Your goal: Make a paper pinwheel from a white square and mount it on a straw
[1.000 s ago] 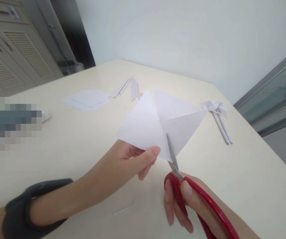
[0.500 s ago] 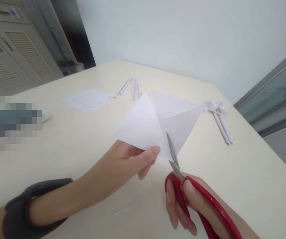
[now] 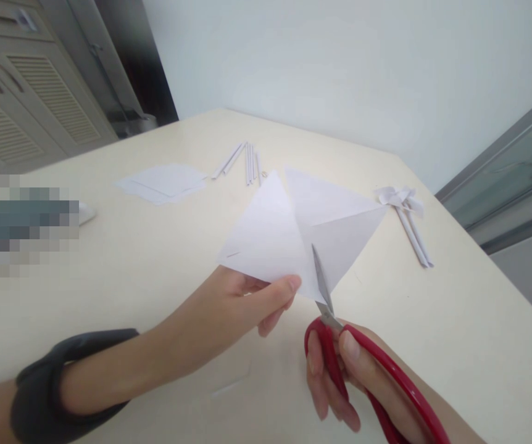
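White paper (image 3: 266, 228), slit into flaps, red-handled scissors (image 3: 328, 317) astride near edge

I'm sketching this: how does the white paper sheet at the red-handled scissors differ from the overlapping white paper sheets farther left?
The white paper sheet is raised in the left hand; the overlapping white paper sheets lie on the cream tabletop. The raised sheet has long slits; the overlapping sheets show none. Both are white paper.

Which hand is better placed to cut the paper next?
Probably the right hand: it holds the scissors, one blade over the paper, while the left hand pinches the paper's near edge.
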Demonstrator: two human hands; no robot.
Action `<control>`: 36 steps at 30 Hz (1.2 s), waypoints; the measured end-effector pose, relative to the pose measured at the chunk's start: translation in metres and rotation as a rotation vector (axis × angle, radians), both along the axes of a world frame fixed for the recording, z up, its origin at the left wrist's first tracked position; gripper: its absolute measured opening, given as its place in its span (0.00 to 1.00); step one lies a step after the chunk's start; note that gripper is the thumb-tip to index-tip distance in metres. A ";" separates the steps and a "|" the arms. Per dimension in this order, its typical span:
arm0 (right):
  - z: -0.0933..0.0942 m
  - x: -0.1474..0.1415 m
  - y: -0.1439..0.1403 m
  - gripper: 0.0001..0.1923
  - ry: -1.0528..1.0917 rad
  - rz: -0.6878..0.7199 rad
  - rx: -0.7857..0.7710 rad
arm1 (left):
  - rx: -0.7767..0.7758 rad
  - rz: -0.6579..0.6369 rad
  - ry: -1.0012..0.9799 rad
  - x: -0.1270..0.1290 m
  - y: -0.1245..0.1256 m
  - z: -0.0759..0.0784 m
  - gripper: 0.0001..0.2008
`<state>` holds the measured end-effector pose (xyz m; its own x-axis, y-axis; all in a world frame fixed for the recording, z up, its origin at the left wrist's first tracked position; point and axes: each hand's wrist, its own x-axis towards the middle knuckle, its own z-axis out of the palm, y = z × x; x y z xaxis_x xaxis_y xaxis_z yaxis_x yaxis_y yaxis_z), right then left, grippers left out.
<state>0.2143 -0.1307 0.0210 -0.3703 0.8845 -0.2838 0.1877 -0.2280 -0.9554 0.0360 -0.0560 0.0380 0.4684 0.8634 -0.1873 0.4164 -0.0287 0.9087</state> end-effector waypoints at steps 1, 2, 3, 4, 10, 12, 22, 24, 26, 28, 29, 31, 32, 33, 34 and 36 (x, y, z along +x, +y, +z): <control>0.001 0.000 -0.001 0.29 -0.008 -0.007 -0.005 | -0.001 0.003 -0.009 0.000 0.000 0.001 0.24; 0.001 0.000 -0.001 0.29 -0.018 -0.015 -0.011 | -0.006 0.004 -0.015 0.001 0.000 0.002 0.24; 0.002 0.001 -0.002 0.28 -0.029 -0.018 -0.015 | -0.012 0.004 -0.021 0.001 0.000 0.002 0.23; 0.003 0.001 -0.002 0.28 -0.036 -0.018 -0.013 | -0.021 0.003 -0.024 0.000 0.001 0.003 0.23; 0.003 0.008 -0.004 0.23 0.023 0.015 -0.034 | -0.079 -0.035 -0.046 -0.002 0.003 0.003 0.23; 0.003 0.008 -0.003 0.25 0.012 0.006 -0.032 | -0.069 -0.019 -0.029 -0.002 0.002 0.002 0.23; -0.002 0.001 0.004 0.30 0.048 0.014 0.002 | -0.052 -0.051 -0.004 0.001 0.001 -0.001 0.25; -0.001 0.002 0.005 0.29 0.045 0.020 0.004 | -0.048 -0.053 -0.010 0.001 0.001 -0.001 0.25; 0.000 0.003 0.006 0.29 0.036 0.031 -0.003 | -0.051 -0.052 -0.024 0.001 0.001 -0.001 0.25; 0.002 0.004 0.006 0.29 0.028 0.044 -0.010 | -0.063 -0.051 -0.030 0.000 0.002 0.000 0.25; 0.002 0.004 0.007 0.29 0.025 0.047 -0.010 | -0.073 -0.060 -0.027 0.000 0.003 0.001 0.25; 0.003 0.004 0.006 0.29 0.020 0.047 -0.009 | -0.089 -0.084 -0.019 -0.001 0.003 0.002 0.25; 0.003 0.004 0.006 0.28 0.020 0.041 -0.005 | -0.091 -0.088 -0.016 -0.001 0.003 0.002 0.24; 0.002 0.003 0.005 0.28 0.020 0.033 -0.003 | -0.087 -0.086 -0.017 -0.001 0.003 0.002 0.24; 0.002 0.003 0.004 0.28 0.019 0.023 -0.004 | -0.079 -0.078 -0.019 -0.001 0.003 0.002 0.25; 0.003 0.003 0.002 0.28 0.016 0.008 -0.007 | -0.056 -0.059 -0.028 -0.001 0.003 0.001 0.24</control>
<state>0.2171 -0.1289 0.0242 -0.3814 0.8797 -0.2840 0.1745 -0.2332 -0.9566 0.0353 -0.0532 0.0389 0.5243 0.8224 -0.2208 0.3899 -0.0014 0.9209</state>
